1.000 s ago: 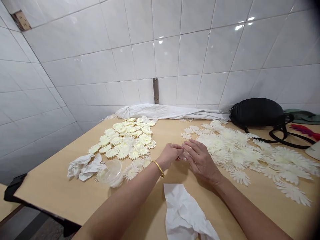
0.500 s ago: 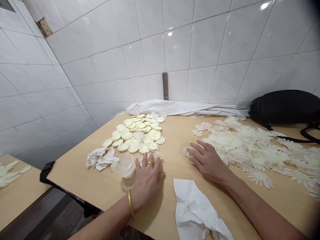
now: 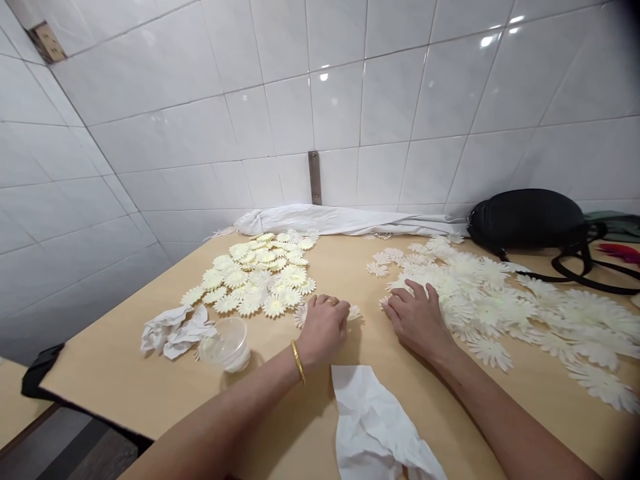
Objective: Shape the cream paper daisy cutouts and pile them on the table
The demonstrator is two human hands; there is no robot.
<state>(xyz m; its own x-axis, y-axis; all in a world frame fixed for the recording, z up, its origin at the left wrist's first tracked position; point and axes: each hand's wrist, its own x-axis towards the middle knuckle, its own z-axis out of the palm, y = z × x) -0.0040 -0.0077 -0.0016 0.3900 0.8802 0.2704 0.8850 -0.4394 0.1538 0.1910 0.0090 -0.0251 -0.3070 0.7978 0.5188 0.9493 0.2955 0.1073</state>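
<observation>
Left hand (image 3: 324, 327): curled beside a loose cream paper daisy (image 3: 354, 312), grip unclear. Right hand (image 3: 415, 320): fingers spread, empty, on the large scattered cream paper daisy pile (image 3: 500, 313). Smaller, tighter cream paper daisy heap (image 3: 255, 277) lies apart.

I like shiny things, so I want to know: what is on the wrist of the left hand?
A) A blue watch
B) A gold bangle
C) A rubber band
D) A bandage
B. A gold bangle circles the wrist just behind the left hand.
</observation>
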